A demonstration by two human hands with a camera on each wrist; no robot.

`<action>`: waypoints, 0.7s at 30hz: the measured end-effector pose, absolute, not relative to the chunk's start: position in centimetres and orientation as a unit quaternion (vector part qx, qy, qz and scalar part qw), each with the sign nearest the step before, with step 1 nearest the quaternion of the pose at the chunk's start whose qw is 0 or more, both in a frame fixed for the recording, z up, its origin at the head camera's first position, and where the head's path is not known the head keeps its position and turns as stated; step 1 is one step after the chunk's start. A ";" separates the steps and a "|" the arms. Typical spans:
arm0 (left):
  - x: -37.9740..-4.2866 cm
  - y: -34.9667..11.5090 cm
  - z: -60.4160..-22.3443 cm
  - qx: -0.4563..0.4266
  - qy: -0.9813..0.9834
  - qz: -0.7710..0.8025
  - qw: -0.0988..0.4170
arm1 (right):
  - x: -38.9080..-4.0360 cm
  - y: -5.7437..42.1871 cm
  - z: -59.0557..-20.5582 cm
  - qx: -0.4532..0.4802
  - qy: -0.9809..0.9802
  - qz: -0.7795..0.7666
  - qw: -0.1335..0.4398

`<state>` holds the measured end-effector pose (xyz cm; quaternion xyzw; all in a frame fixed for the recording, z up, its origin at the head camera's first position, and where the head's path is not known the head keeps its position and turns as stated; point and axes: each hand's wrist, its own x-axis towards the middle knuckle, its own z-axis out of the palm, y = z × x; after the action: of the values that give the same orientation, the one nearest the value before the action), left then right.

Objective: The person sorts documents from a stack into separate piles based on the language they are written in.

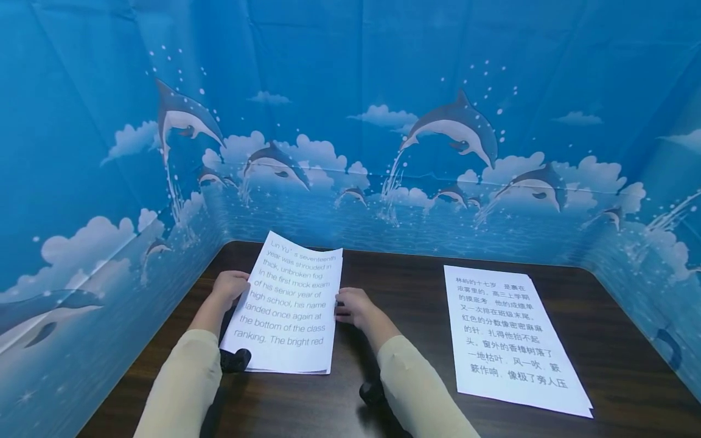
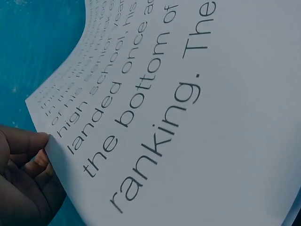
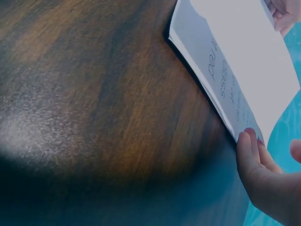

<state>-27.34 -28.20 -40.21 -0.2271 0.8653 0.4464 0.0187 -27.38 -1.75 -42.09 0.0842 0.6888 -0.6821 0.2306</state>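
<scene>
A small stack of white sheets with large English print (image 1: 287, 304) lies on the left part of the table, its upper part bowed upward. My left hand (image 1: 231, 286) pinches the left edge of the top sheet; in the left wrist view the thumb (image 2: 35, 142) lies at the edge with the other fingers curled below. At the opposite edge is my right hand (image 1: 356, 307). Its fingers (image 3: 248, 148) touch the side of the stack, while the thumb (image 3: 296, 149) stands apart from the paper.
A second stack of white sheets with Chinese print (image 1: 509, 340) lies to the right, its sheets slightly fanned. The dark wood-grain table (image 1: 405, 340) is enclosed by a blue dolphin-print curtain (image 1: 339, 73) at the back and sides.
</scene>
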 end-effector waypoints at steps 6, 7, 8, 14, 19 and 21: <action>-27.1 -27.8 -40.0 -0.228 0.861 0.455 0.024 | -27.4 -1.7 -42.4 0.081 0.697 -0.674 0.231; -27.0 -27.7 -39.9 -0.226 0.860 0.456 0.024 | -27.4 -1.7 -42.4 0.080 0.699 -0.672 0.230; -26.9 -27.7 -39.8 -0.224 0.861 0.456 0.024 | -27.3 -1.7 -42.5 0.080 0.701 -0.671 0.229; -27.5 -28.3 -40.3 -0.243 0.862 0.444 0.024 | -27.3 -1.4 -42.4 0.080 0.713 -0.661 0.221; -30.2 -31.0 -44.3 -0.264 0.874 0.408 0.006 | -27.4 -1.0 -42.4 0.076 0.719 -0.657 0.215; -31.4 -32.2 -46.3 -0.266 0.881 0.391 -0.013 | -27.4 -0.8 -42.4 0.076 0.718 -0.657 0.216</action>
<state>-31.37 -32.15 -46.32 -0.2659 0.8812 0.3906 -0.0132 -27.44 -0.78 -42.43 0.0763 0.7181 -0.6570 0.2165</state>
